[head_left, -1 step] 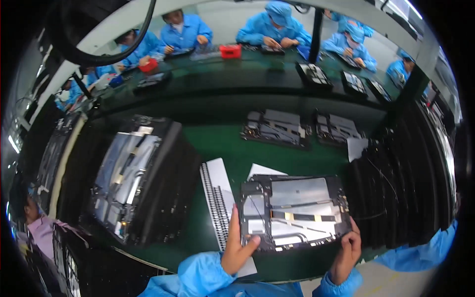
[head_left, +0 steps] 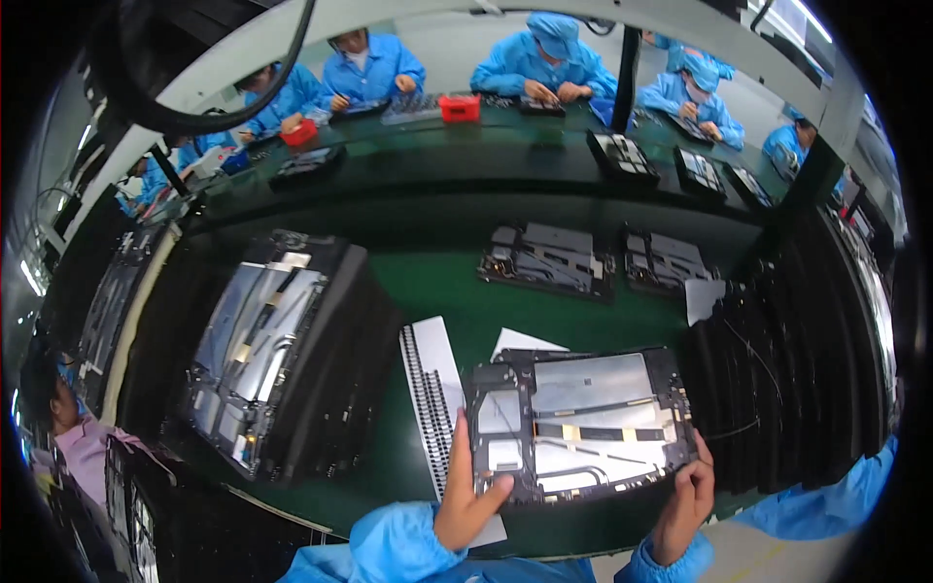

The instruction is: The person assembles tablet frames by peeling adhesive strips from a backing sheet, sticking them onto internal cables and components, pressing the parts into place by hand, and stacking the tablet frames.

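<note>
An opened tablet (head_left: 591,381), its inside facing up, shows silvery battery plates, dark flat cables and a black frame. My left hand (head_left: 468,500) grips its left edge, with the thumb over the front-left corner and a finger along the side. My right hand (head_left: 686,500) holds the front-right corner, fingers curled against the edge. The tablet's underside is hidden, so I cannot tell whether it touches the bench. Beside my left hand, a spiral-bound notebook (head_left: 425,389) lies on the green bench (head_left: 428,282), partly beneath the hand and tablet.
A tall stack of similar opened tablets (head_left: 255,335) stands at left, and another dark stack (head_left: 792,379) at right. Two more tablets (head_left: 546,257) (head_left: 666,257) lie farther back. Across the bench, several people in blue work near red bins (head_left: 460,107). A post (head_left: 627,78) rises there.
The whole scene sits slightly lower and farther right in the view. My hands keep the same hold on the tablet.
</note>
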Tool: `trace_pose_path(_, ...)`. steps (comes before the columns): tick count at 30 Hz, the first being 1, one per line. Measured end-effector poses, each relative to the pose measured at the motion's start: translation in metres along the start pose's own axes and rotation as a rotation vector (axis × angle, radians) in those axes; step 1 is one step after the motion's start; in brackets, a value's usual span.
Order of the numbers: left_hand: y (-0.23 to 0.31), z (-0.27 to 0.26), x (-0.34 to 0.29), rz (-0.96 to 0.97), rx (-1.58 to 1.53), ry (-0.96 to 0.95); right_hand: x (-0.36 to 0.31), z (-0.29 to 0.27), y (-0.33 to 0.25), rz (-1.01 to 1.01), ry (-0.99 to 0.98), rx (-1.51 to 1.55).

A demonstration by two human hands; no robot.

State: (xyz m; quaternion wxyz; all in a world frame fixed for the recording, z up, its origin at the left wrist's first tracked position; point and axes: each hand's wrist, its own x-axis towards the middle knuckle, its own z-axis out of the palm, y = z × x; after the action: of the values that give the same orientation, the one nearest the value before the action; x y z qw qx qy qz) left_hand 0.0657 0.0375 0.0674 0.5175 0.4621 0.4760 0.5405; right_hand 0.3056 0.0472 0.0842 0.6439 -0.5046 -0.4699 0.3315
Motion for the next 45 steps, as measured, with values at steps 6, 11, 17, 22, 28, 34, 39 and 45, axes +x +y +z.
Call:
trace_pose_path(6, 0.110, -0.007, -0.048, 0.292, 0.196, 0.258, 0.032, 0.057, -0.069, -0.141, -0.215, 0.225)
trace_pose_path(11, 0.141, -0.035, -0.059, 0.690, 0.147, 0.800, 0.073, 0.164, -0.096, -0.230, -0.718, 0.454)
trace_pose_path(17, 0.119, -0.082, -0.058, 0.628, 0.440, 1.052, 0.101, 0.277, -0.085, -0.174, -1.053, 0.625)
trace_pose_path(22, 0.109, -0.093, -0.059, 0.528, 0.633, 1.173, 0.088, 0.324, -0.081, -0.050, -1.116, 0.608)
trace_pose_path(28, 0.103, -0.115, -0.036, 0.362, 0.651, 1.158, 0.094, 0.353, -0.041, -0.271, -0.875, 0.464)
trace_pose_path(34, 0.097, -0.118, -0.029, 0.569, 0.212, 1.303, 0.087, 0.358, -0.020, 0.120, -0.809, 0.695)
trace_pose_path(39, 0.094, -0.097, -0.008, 0.521, 0.170, 1.094, 0.086, 0.369, -0.009, 0.320, -0.735, 0.849)
trace_pose_path(45, 0.102, -0.064, 0.003, 1.037, 0.616, 1.098, 0.118, 0.323, -0.013, 0.134, -0.698, 0.766)
